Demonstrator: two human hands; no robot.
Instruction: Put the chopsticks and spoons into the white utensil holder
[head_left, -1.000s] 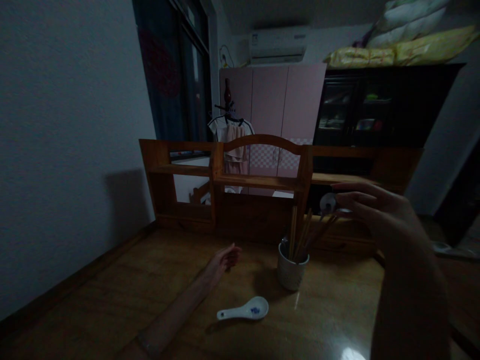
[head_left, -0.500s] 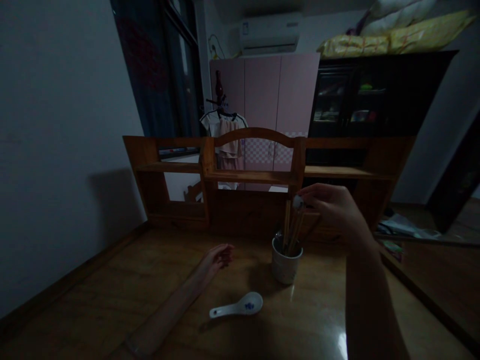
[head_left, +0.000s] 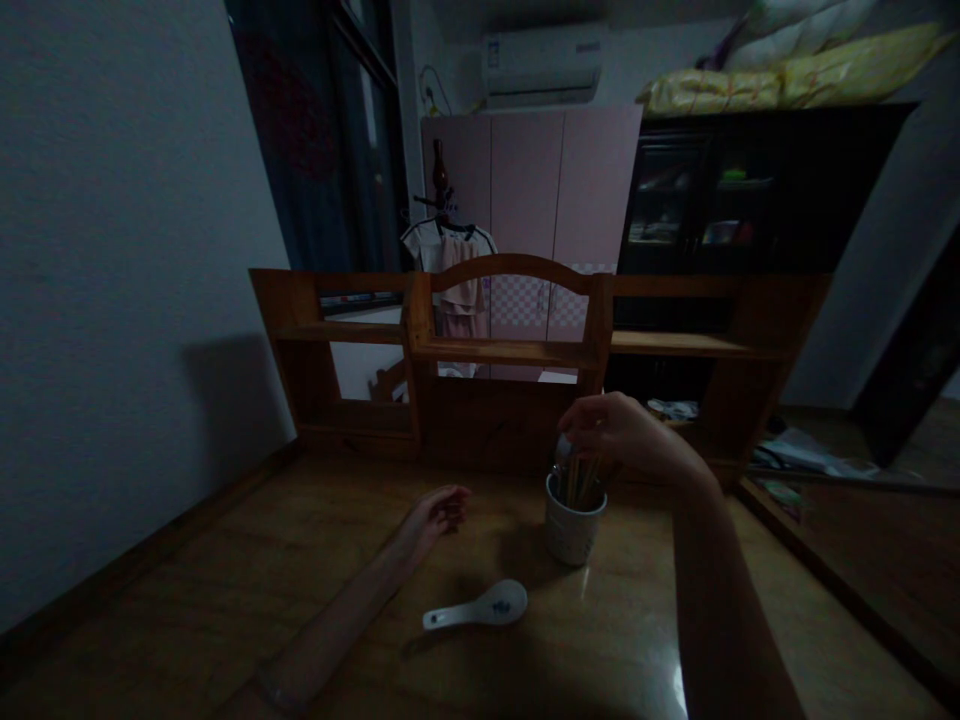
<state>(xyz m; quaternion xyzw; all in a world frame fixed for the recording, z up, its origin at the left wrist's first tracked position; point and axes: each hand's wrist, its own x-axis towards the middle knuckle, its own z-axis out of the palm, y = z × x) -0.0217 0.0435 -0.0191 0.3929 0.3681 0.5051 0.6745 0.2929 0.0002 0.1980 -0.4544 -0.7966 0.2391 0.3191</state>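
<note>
My right hand (head_left: 607, 430) is above the white utensil pot (head_left: 574, 535), its fingers pinched on a small pale rounded thing (head_left: 564, 450) at the pot's left side. It looks like the end of a utensil, but its kind is too dim to make out. Wooden chopsticks (head_left: 581, 485) stand in the pot, their tops partly hidden by my hand. On the table (head_left: 337, 560), a white porcelain soup spoon (head_left: 480, 607) with a blue pattern lies with its bowl to the right. Left of the pot, my left hand (head_left: 437, 510) rests with loosely curled fingers, open and holding nothing.
Behind the pot, a wooden shelf unit (head_left: 510, 350) runs along the table's far edge. A wall (head_left: 135, 300) borders the table on the left. Beyond stand a pink wardrobe (head_left: 525, 190), a clothes rack with garments (head_left: 450, 260) and a dark cabinet (head_left: 750, 200).
My right hand has moved left and down toward the pot, bringing the pale rounded thing from above the chopsticks to the pot's left side. My left hand and the soup spoon stay in place.
</note>
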